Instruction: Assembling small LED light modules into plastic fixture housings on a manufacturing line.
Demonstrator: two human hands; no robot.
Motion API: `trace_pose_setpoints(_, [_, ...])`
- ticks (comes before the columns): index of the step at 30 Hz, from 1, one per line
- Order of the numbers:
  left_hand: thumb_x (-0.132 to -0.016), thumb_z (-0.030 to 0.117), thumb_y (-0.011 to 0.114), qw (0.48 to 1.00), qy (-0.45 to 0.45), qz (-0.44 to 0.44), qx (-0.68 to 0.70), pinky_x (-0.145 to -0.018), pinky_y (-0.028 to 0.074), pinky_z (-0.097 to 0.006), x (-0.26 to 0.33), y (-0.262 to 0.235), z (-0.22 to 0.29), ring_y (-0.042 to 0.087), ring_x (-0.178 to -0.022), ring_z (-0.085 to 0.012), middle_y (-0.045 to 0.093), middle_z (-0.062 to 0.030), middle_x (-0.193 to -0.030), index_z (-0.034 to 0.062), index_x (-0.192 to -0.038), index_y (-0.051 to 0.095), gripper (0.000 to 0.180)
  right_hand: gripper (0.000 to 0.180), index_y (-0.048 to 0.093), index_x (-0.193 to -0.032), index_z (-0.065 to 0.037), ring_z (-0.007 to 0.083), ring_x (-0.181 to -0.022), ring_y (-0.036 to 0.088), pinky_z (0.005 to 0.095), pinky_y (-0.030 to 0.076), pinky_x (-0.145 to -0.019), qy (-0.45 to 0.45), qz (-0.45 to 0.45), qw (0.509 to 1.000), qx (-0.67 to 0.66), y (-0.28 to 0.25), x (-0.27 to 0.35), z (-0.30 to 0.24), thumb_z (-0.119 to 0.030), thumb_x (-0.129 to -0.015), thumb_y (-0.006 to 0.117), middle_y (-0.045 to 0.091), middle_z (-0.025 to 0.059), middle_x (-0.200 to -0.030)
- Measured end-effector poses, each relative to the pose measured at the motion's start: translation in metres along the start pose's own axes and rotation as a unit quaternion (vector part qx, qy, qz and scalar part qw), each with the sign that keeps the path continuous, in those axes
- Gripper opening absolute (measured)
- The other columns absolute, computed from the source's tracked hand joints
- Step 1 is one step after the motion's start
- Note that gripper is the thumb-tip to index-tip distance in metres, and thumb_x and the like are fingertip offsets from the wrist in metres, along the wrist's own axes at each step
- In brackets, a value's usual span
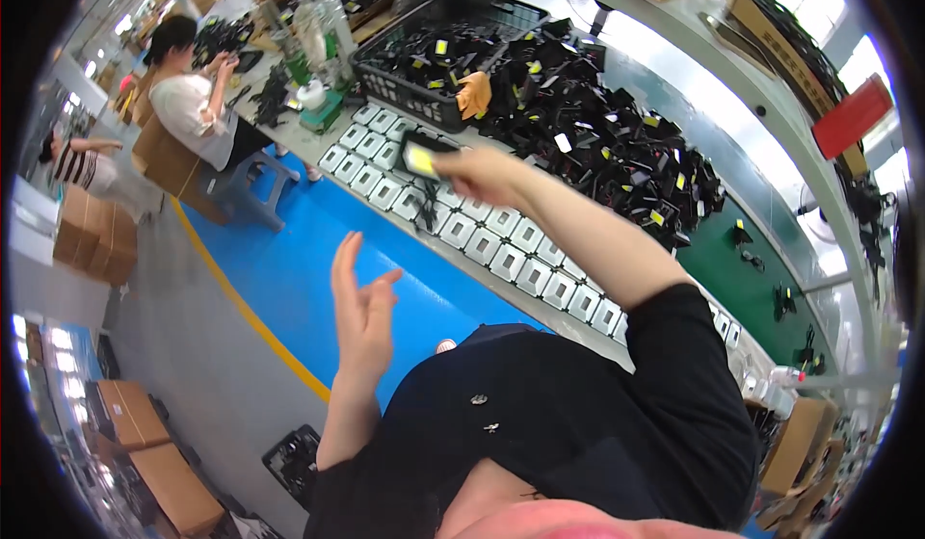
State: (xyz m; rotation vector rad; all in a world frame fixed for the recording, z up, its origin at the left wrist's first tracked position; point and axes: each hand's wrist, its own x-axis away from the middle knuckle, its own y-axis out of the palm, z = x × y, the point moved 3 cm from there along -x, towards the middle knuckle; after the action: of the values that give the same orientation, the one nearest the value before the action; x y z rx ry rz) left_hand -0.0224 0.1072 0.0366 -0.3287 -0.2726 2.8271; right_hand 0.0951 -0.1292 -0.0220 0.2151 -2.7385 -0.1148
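My right hand [477, 175] reaches over the bench and grips a small flat black floodlight [409, 144] by its edge, its bright yellow-white square showing. A short black cable [427, 210] hangs below the floodlight. Under it, silver-white square frames [482, 244] with open-looking centres lie in rows along the bench's near edge. My left hand [361, 313] is raised in front of the blue floor, off the bench, with its fingers apart and nothing in them.
Beyond the rows lies a large heap of black lamps and cables [597, 134]. A black crate [405, 91] full of similar pieces has an orange cloth [473, 94] on its rim. A green scale-like device [321, 115] stands farther left, near a seated person [193, 105] and a grey stool [251, 187].
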Motion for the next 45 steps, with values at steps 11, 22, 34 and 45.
trace_pose_setpoints(11, [-0.094,0.013,0.040,0.996,-0.077,-0.054,-0.011,-0.073,0.046,-0.027,-0.007,0.043,-0.003,0.058,-0.099,-0.0207,0.039,-0.0096,-0.133,0.0026,-0.131,0.032,0.040,0.030,0.065,-0.092,-0.006,0.0075,-0.058,0.050,0.0235,0.041,-0.053,-0.081,0.074,0.993,0.032,-0.081,0.044,-0.012,-0.033,-0.080,0.061,0.062,0.0018,-0.074])
trace_pose_setpoints(22, [-0.091,0.008,0.045,0.960,-0.127,-0.240,-0.073,-0.072,0.044,-0.024,-0.014,0.174,0.017,0.058,-0.095,-0.0161,0.053,-0.0084,-0.115,0.0012,-0.118,0.048,0.028,0.035,0.062,-0.104,-0.003,0.0245,-0.094,0.061,0.0328,0.047,-0.082,0.107,0.674,0.730,0.035,-0.482,0.351,0.305,-0.016,-0.072,0.061,0.063,0.0145,-0.101])
trace_pose_setpoints(34, [-0.089,0.006,0.047,0.933,-0.246,-0.200,-0.170,-0.073,0.044,-0.024,0.026,0.243,0.031,0.058,-0.094,-0.0158,0.056,-0.0079,-0.110,0.0009,-0.115,0.050,0.026,0.076,-0.004,-0.142,-0.030,0.0321,-0.108,0.054,0.0409,0.040,-0.094,0.338,0.593,0.700,0.209,-0.616,0.383,0.296,-0.011,-0.082,0.040,0.052,0.0204,-0.121])
trace_pose_setpoints(45, [-0.090,0.006,0.047,0.926,-0.265,-0.191,-0.189,-0.074,0.043,-0.022,0.026,0.268,0.036,0.058,-0.095,-0.0147,0.055,-0.0074,-0.111,0.0009,-0.115,0.050,0.026,0.017,0.054,-0.096,-0.012,0.0323,-0.094,0.059,0.0405,0.046,-0.081,0.233,0.677,0.634,0.294,-0.657,0.388,0.312,-0.022,-0.082,0.053,0.063,0.0149,-0.096])
